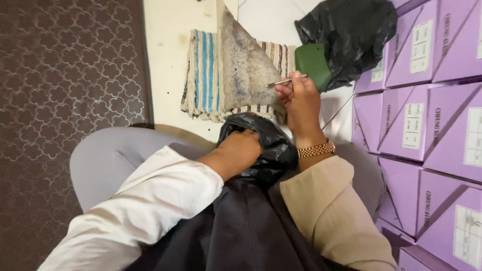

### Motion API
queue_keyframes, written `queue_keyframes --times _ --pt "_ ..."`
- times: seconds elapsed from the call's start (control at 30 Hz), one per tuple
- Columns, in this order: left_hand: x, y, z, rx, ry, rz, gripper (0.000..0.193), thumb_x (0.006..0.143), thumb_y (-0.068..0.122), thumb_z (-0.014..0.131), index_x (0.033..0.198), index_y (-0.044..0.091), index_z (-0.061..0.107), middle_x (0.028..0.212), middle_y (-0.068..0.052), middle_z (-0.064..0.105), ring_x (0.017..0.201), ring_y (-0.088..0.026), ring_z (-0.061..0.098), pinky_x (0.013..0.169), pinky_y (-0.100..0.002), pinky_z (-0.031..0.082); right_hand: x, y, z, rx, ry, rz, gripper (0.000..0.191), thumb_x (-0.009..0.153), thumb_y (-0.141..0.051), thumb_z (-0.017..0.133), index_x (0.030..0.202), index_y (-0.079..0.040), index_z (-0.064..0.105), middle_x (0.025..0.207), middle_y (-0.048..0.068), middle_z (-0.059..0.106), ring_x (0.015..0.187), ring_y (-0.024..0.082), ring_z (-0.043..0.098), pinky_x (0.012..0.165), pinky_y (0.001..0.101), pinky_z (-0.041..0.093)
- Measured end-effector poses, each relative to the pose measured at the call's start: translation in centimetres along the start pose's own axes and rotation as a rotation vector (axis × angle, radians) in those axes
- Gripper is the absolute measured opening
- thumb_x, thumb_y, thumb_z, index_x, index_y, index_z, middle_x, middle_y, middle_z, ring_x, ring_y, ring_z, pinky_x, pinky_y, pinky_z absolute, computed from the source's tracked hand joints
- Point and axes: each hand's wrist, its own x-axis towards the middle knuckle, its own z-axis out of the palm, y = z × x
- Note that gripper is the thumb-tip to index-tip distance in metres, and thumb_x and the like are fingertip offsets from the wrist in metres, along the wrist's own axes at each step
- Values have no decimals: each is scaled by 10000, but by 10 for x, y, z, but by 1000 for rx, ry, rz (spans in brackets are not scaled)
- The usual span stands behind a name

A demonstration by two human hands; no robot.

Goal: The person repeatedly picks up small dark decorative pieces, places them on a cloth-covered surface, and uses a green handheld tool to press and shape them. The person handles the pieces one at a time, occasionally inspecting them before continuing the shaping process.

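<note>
My right hand is raised in front of me, its fingers pinched on a thin metal needle-like tool that points left, with a thread trailing down to the right. My left hand presses down on a crumpled black plastic bag in my lap, fingers curled into it. Just beyond my right hand lies a green leather piece, half inside another black plastic bag. A gold watch band sits on my right wrist.
A striped woven mat lies on the pale floor with a dirty grey cloth on it. Stacked purple boxes fill the right side. A brown patterned carpet covers the left.
</note>
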Motion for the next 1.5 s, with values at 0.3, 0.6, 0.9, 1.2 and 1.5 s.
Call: queue_keyframes --times 0.3,0.6,0.9,1.2,1.5 --pt "10 -3 46 -156 -226 -374 268 947 146 579 1174 117 718 1233 -186 691 1103 -375 689 860 -496 579 6 6 -27 26 6 35 199 1033 -291 608 1036 -92 603 894 31 694 785 132 707 685 248 573" --pt "-12 -4 -3 -144 30 -279 208 928 166 596 1007 136 786 1020 -159 749 943 -343 730 816 -459 571 12 12 -22 16 7 55 207 1028 -293 630 1000 -92 589 886 42 697 774 143 707 671 255 559" --pt "-27 -37 -25 -802 165 -271 202 815 92 781 1008 86 719 810 -85 746 702 -220 713 640 -350 552 16 20 -19 -21 -19 69 202 1025 -286 619 1044 -88 590 905 41 701 773 134 707 657 239 558" --pt "-23 -68 -17 -1169 127 -232 89 915 13 691 990 48 724 832 -18 723 665 -102 619 586 -259 507 14 22 -17 -50 -33 65 208 1031 -284 621 1070 -81 601 919 41 704 774 122 708 659 232 555" --pt "-24 -56 -16 -925 198 -116 227 738 80 809 959 74 762 881 -60 763 821 -187 735 757 -300 576 10 20 -14 -67 -27 67 202 1030 -284 623 1056 -84 603 925 37 704 786 117 704 670 226 553"
